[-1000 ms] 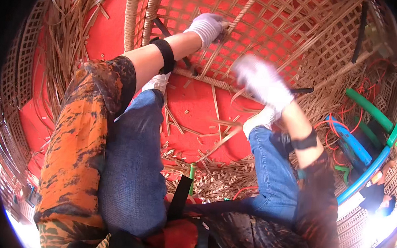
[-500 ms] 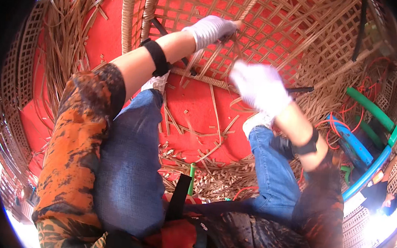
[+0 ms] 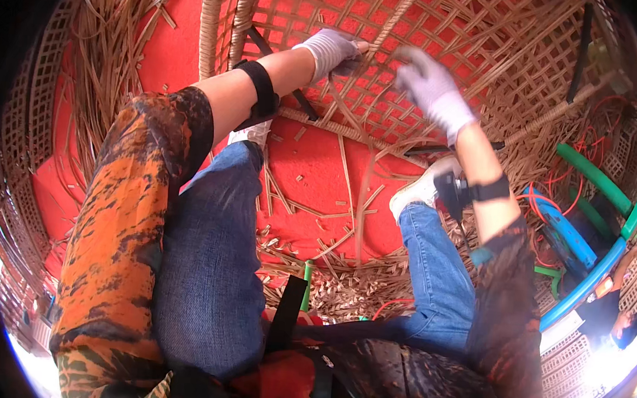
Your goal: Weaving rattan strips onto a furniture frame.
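Head view: just shifted right hand up-frame, apart from left hand; blurred, can't tell right grip. Likely mid-stroke over woven panel, upper centre. Holding left curled beside wrapped rib; can't tell contents. See loose strips heaped upper left, on red floor. Can't make out any container.

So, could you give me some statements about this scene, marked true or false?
1. The left hand and right hand wear pale fabric gloves. True.
2. The floor underfoot is green. False: the flat floor covering is red.
3. Loose, flat brown strips lie in a long bundle toward the picture's left. True.
4. The right hand rests on a knee. False: it is up in front of the tan, openwork woven panel.
5. A thick, round green tube shows on the picture's right. True.
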Demonstrator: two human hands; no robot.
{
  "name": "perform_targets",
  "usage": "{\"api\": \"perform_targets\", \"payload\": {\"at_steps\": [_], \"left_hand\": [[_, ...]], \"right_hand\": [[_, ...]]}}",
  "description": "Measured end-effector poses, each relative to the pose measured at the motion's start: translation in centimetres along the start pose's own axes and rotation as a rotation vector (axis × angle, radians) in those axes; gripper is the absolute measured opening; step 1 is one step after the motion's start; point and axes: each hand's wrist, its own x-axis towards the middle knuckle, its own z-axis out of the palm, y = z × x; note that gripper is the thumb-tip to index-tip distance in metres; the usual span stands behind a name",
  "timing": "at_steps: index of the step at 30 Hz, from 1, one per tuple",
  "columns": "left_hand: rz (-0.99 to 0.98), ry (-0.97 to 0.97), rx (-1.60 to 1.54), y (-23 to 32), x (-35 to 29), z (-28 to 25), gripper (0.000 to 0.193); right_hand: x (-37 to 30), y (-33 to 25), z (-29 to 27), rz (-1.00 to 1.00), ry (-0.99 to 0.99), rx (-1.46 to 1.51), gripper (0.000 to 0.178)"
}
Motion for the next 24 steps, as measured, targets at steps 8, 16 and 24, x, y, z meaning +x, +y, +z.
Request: {"api": "perform_targets", "payload": {"at_steps": [8,16,24], "left_hand": [[-0.135,-0.074,-0.169,-1.0,1.9,-0.5,0.031],[0.354,0.268,1.014,2.2,-6.1,3.8,0.046],[0.273,0.131,0.28,-1.0,-2.0,-0.7,0.027]], "right_hand": [[5.0,-0.1,0.0,-0.055,-0.146,-0.25,0.025],[-11.8,-7.7,4.9,-0.293,-0.557,-0.828,0.018],[-9.1,-5.7,3.6,-0.09,-0.679,-0.117,0.023]]}}
